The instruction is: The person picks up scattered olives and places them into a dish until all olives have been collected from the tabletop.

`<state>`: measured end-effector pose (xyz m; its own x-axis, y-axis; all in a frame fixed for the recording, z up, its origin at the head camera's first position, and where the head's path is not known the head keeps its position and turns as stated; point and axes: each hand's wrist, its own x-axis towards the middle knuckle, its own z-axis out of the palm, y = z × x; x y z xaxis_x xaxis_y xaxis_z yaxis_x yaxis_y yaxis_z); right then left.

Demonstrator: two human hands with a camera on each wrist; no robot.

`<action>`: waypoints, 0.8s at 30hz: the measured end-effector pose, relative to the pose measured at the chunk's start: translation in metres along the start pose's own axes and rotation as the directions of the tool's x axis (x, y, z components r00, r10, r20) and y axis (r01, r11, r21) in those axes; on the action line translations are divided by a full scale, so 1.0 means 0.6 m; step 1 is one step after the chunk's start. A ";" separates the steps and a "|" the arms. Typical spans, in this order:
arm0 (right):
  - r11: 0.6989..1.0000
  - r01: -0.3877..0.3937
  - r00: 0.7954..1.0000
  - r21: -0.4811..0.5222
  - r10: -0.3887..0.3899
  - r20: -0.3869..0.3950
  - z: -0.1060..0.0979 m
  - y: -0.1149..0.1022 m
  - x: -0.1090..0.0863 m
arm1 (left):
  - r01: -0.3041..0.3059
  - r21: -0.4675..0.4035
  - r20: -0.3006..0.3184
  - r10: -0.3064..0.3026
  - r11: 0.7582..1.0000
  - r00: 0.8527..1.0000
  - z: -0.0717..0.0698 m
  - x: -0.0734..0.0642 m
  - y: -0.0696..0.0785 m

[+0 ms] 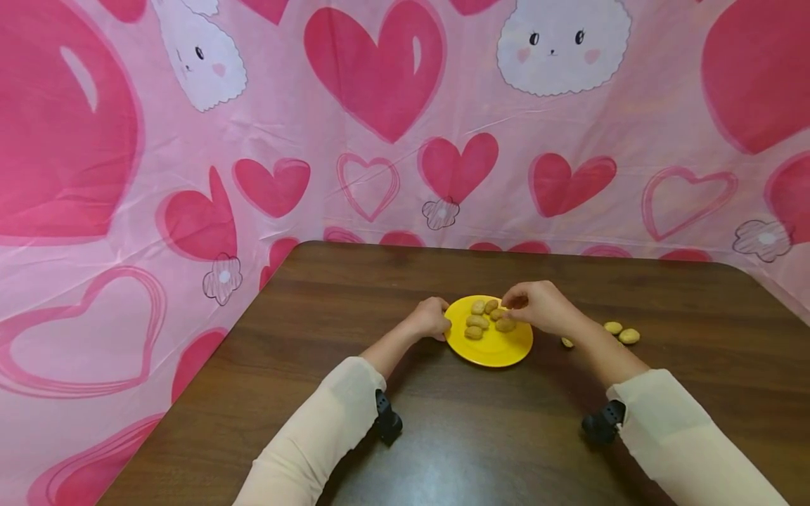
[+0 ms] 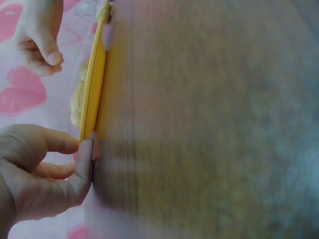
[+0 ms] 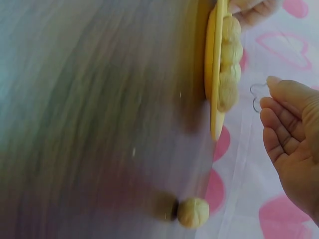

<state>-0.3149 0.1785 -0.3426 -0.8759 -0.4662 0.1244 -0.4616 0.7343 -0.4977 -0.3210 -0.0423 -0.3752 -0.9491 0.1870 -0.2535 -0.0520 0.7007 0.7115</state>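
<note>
A round yellow plate [image 1: 489, 353] stands on the table with several oval, yellow-brown lumps [image 1: 477, 322] on it; they look like small potatoes. My left hand [image 1: 432, 318] pinches the plate's left rim, thumb and fingers on either side of the edge in the left wrist view. Over the plate's right side hovers my right hand [image 1: 543, 308], its fingers loosely bent. Nothing shows between those fingers in the right wrist view, where the hand [image 3: 294, 134] is apart from the lumps on the plate [image 3: 229, 64].
More of the same lumps [image 1: 628, 336] lie on the brown wooden table [image 1: 506, 436] to the right, one of them [image 1: 567, 343] partly behind my right forearm. A pink cloth [image 1: 354, 119] with hearts hangs beyond the table's back and left edges.
</note>
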 end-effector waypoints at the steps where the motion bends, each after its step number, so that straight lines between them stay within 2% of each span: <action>1: 1.000 -0.002 1.000 -0.007 0.002 -0.007 -0.003 0.002 -0.003 | 0.008 0.003 0.002 -0.008 1.000 1.000 0.000 0.001 0.000; 5: 0.999 -0.039 0.999 -0.007 0.039 -0.011 -0.017 0.012 -0.016 | 0.039 -0.003 0.011 -0.038 0.999 0.999 0.003 0.012 0.000; 10: 0.995 -0.098 0.995 0.013 0.098 -0.008 -0.031 0.027 -0.033 | 0.030 -0.004 0.012 -0.030 1.000 0.999 0.005 0.019 -0.003; 13: 0.996 -0.092 0.995 0.010 0.093 -0.022 -0.037 0.037 -0.041 | 0.035 -0.006 0.005 -0.035 0.999 0.999 0.004 0.012 -0.001; 18: 0.997 -0.081 0.996 -0.015 0.080 -0.046 -0.043 0.052 -0.053 | 0.004 0.000 -0.004 -0.004 1.000 1.000 0.001 0.001 0.001; 24: 0.996 -0.083 0.995 -0.034 0.081 -0.059 -0.049 0.066 -0.066 | -0.025 0.013 -0.008 0.025 1.000 1.000 0.002 0.001 -0.001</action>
<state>-0.3024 0.2405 -0.3420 -0.9172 -0.3753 0.1336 -0.3915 0.7869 -0.4769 -0.3214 -0.0418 -0.3763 -0.9525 0.1989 -0.2305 -0.0245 0.7046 0.7092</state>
